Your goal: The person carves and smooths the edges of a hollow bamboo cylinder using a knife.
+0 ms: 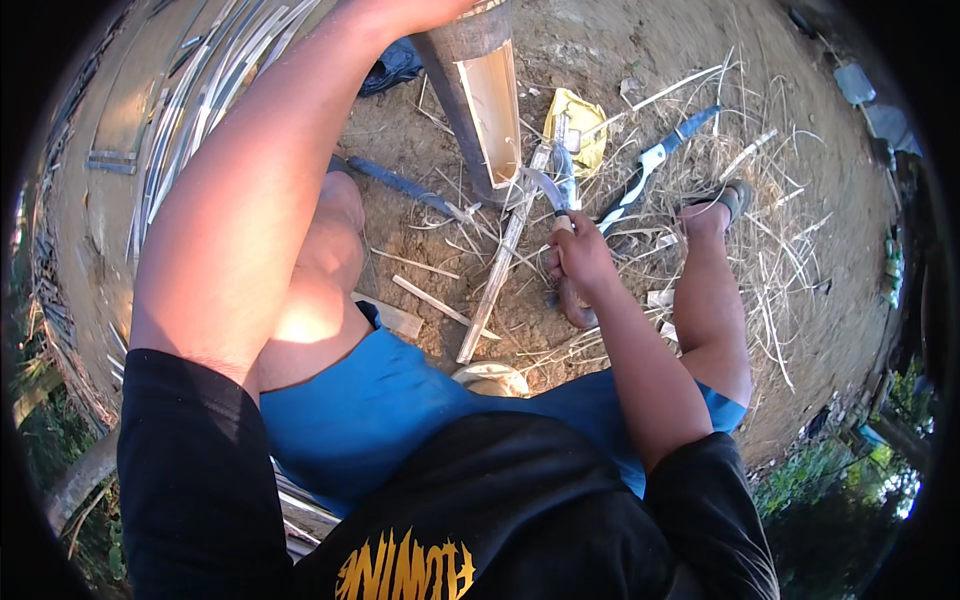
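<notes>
A thick dark pole (455, 95), which looks like bamboo, stands tilted at top centre with a long pale cut-out face (492, 105). At its upper end is my left hand (425, 12), its fingers cut off by the picture's edge. My right hand (582, 262) is closed around the pale handle of a curved knife (546, 187), whose hooked blade points up and left near the pole's foot. Beneath this hand a curved brown end (577, 308) shows; I cannot tell whether it belongs to the knife.
Between my legs lie a long wooden strip (497, 285) and a round pale object (490, 378). Beyond are a yellow packet (580, 125), a saw-like tool with a blue and white handle (628, 190), and a dark blue bar (400, 183). Shavings litter the dirt; long strips (190, 120) lie far left.
</notes>
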Action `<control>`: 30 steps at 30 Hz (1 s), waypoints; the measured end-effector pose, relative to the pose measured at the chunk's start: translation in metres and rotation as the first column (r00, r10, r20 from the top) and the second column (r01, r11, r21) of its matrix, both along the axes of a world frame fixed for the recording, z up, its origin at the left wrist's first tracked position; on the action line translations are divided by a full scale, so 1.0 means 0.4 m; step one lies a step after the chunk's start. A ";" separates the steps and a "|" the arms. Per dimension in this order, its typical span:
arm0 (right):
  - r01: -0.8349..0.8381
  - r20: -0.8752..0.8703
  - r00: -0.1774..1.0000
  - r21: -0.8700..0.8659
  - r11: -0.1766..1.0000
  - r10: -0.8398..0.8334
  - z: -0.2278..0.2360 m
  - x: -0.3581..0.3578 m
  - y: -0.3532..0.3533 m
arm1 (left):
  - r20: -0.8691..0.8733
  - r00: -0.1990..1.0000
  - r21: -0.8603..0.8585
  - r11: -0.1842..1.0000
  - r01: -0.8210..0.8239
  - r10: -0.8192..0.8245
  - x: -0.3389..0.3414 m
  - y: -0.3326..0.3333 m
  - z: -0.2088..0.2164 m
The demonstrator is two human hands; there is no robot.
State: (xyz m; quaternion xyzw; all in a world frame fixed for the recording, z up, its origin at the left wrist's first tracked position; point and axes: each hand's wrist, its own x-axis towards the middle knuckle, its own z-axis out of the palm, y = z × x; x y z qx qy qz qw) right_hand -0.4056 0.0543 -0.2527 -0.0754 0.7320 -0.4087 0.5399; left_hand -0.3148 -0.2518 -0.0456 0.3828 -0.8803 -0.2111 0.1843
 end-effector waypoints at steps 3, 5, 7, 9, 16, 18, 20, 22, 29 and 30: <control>-0.090 -0.049 0.995 0.017 0.996 0.091 0.009 -0.031 0.001 | -0.005 0.999 0.040 0.999 0.032 -0.032 -0.026 0.014 -0.004; -0.114 -0.070 0.991 0.045 0.992 0.117 0.005 -0.031 -0.012 | -0.001 0.999 0.042 0.998 0.042 -0.042 -0.028 0.013 0.003; -0.113 -0.072 0.991 0.055 0.992 0.117 0.002 -0.029 -0.025 | -0.015 0.999 0.015 0.999 0.043 -0.043 -0.026 0.004 -0.002; -0.080 -0.055 0.995 0.052 0.995 0.083 -0.012 -0.026 -0.031 | 0.034 0.999 0.045 0.998 0.034 -0.035 -0.032 0.006 0.009; -0.139 -0.239 0.958 0.087 0.986 0.156 -0.069 -0.053 -0.046 | 0.025 0.997 0.129 0.989 0.070 -0.074 -0.042 -0.002 0.001; -0.133 -0.227 0.963 0.072 0.988 0.146 -0.071 -0.044 -0.059 | 0.010 0.999 0.052 0.998 0.042 -0.043 -0.033 -0.003 0.002; -0.146 -0.224 0.962 0.072 0.987 0.159 -0.083 -0.048 -0.060 | 0.000 0.999 0.047 0.998 0.039 -0.039 -0.038 -0.001 -0.002; -0.121 -0.250 0.959 0.074 0.990 0.136 -0.106 -0.057 -0.044 | -0.006 0.998 0.116 0.991 0.061 -0.061 -0.053 0.004 -0.008; -0.023 -0.265 0.963 0.096 0.995 0.048 -0.088 0.006 -0.055 | -0.017 0.998 0.147 0.987 0.064 -0.062 -0.036 -0.005 0.000; -0.013 -0.234 0.972 0.098 0.995 0.035 -0.079 0.004 -0.054 | -0.038 0.997 0.136 0.988 0.072 -0.068 -0.032 -0.007 -0.003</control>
